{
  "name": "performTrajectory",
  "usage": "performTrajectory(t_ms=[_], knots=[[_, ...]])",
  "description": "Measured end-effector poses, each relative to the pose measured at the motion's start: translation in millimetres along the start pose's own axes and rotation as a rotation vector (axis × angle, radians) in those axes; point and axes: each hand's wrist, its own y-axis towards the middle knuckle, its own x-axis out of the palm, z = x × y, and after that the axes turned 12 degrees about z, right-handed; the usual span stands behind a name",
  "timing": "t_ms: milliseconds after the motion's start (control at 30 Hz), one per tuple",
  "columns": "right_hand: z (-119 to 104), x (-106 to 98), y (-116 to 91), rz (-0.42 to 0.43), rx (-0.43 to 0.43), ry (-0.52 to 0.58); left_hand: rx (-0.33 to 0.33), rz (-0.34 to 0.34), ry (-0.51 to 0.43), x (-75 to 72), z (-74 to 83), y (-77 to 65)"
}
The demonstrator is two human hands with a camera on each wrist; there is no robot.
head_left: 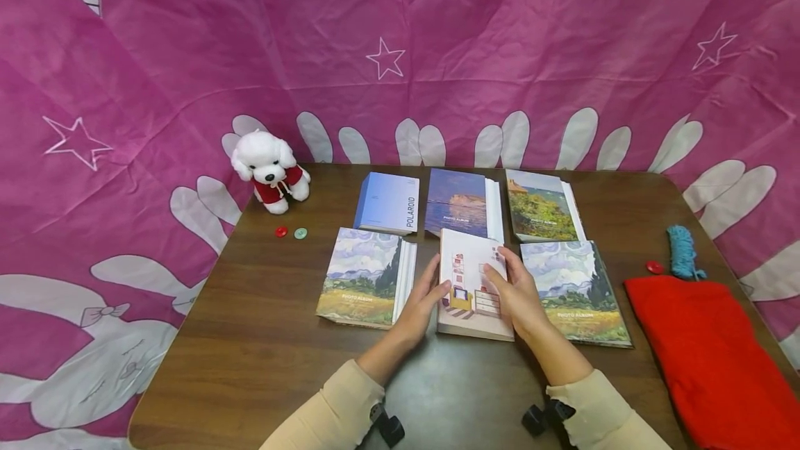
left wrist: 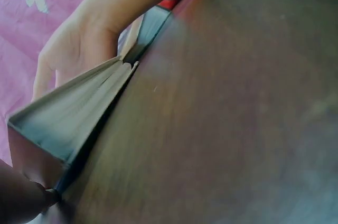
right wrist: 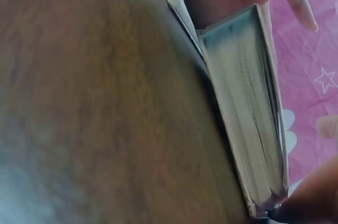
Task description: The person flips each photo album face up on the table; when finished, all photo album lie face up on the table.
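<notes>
Between both hands is a cream photo album [head_left: 461, 259] with a room and a chest of drawers drawn on its cover. My left hand [head_left: 415, 307] holds its left side, thumb on the cover's edge. My right hand [head_left: 523, 297] grips the right side, thumb over the cover and fingers along the edge. The album's lower end and page edges [right wrist: 240, 97] face the right wrist camera, close over the table. Two landscape-covered albums flank it: one on the left [head_left: 362, 273] and one on the right [head_left: 569, 283], the latter partly behind my right forearm.
Along the back lie a blue Polaroid album [head_left: 387, 201], a sea-cliff album [head_left: 456, 200] and a garden album [head_left: 542, 207]. A white toy dog [head_left: 265, 165] sits back left near red [head_left: 281, 232] and green [head_left: 301, 233] buttons. Blue yarn [head_left: 682, 252], another red button [head_left: 654, 267] and red cloth [head_left: 719, 353] lie right.
</notes>
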Motion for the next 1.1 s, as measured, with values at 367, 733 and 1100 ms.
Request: performTrajectory(t_ms=[367,733,1100], knots=[[0,-3,-1,0.000,-0.058,-0.051,0.001,0.143,0.178,-6.2,9.2,4.7],[-8,-19,-5,0.012,-0.144,-0.125,0.149,0.174,0.320,-3.2,27.3,15.3],[-16,-52,-5,0.072,-0.238,-0.222,0.282,0.095,0.404,30.3,21.7,32.1]])
